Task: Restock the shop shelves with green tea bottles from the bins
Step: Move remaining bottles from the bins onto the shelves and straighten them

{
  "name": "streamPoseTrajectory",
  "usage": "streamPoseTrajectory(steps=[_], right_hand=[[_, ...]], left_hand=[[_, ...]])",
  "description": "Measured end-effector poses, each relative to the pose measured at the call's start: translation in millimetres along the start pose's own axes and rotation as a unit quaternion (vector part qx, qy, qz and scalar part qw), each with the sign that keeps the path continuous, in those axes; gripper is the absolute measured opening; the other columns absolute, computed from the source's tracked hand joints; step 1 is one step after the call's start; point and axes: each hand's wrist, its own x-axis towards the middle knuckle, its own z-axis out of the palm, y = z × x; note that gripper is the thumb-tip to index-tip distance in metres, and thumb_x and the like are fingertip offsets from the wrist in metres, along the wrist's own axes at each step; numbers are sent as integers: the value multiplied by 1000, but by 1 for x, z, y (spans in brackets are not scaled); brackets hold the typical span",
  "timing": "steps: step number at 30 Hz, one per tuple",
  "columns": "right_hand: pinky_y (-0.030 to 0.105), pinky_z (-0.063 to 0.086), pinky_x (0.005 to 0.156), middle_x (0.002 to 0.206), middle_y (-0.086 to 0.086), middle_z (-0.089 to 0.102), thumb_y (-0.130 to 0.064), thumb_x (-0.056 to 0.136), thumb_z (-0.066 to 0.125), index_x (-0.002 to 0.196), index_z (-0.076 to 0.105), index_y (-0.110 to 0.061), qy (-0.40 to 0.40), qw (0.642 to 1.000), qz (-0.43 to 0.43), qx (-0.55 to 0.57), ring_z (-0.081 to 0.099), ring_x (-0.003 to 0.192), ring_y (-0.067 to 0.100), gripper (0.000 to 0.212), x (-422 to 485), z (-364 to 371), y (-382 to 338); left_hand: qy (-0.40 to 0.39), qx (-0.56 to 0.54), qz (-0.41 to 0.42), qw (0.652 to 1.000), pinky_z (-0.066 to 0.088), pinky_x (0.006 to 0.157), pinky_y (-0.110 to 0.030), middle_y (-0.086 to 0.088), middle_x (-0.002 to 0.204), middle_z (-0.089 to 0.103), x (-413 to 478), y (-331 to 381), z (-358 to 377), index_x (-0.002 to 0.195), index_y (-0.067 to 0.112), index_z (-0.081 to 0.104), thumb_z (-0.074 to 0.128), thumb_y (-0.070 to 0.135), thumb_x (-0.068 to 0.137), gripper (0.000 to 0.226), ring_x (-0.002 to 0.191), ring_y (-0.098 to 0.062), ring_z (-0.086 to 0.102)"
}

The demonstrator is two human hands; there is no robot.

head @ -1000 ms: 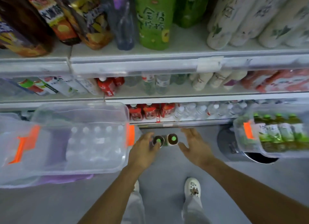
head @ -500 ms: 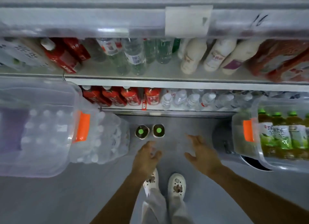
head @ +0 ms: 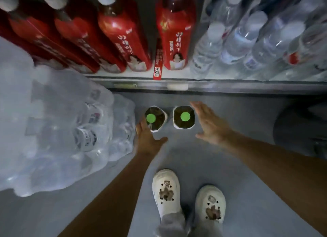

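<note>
Two green tea bottles stand upright on the grey floor in front of the lowest shelf, seen from above by their green caps: the left bottle [head: 155,119] and the right bottle [head: 184,117]. My left hand [head: 147,138] reaches beside the left bottle with fingers spread, touching or nearly touching its near-left side. My right hand [head: 208,124] is open with straight fingers, just right of the right bottle. Neither hand holds anything.
The bottom shelf [head: 230,85] carries red-labelled bottles [head: 174,33] at left and clear water bottles [head: 247,42] at right. A shrink-wrapped pack of water bottles [head: 62,127] lies on the floor at left. A dark round object [head: 300,129] sits at right. My white shoes [head: 166,192] stand below.
The view dropped and closed in on the lowest shelf. Both hands moved forward to either side of the two bottles. The bins have left the view.
</note>
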Motion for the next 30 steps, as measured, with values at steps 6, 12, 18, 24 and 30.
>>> streamPoseTrajectory(steps=[6,12,18,24,30], right_hand=[[44,35,116,164,-2,20,-11,73,84,158,6,-33,-72,982,-171,-39,27,148,21,118,76,11,25],[45,51,94,145,-2,33,-38,59,91,151,19,-46,-104,963,-209,-136,39,129,21,118,86,7,30],[41,57,76,125,-5,47,-38,69,83,135,40,-37,-60,958,-210,-185,55,112,21,79,84,5,27],[35,48,77,117,-7,53,-50,56,82,123,48,-30,51,992,-41,-108,54,108,23,78,25,11,23],[41,48,93,115,0,57,-40,48,92,118,54,-21,60,988,76,120,54,110,25,83,-76,-51,-11]], left_hand=[[54,-17,28,998,31,117,-48,-7,161,23,52,-28,30,159,20,9,95,36,60,132,149,-29,23],[93,-70,19,993,44,103,-42,-5,146,41,65,-39,39,149,21,30,93,26,66,105,135,-30,44],[102,-33,18,994,44,98,-38,-6,138,51,67,-37,27,142,18,39,93,25,65,94,126,-30,51],[62,-21,-22,998,49,99,-40,-4,130,60,27,-22,-6,137,19,48,95,30,58,93,120,-28,58],[52,-68,-31,996,50,101,-48,-5,126,62,-62,17,-62,135,17,50,96,26,57,90,117,-29,59]])
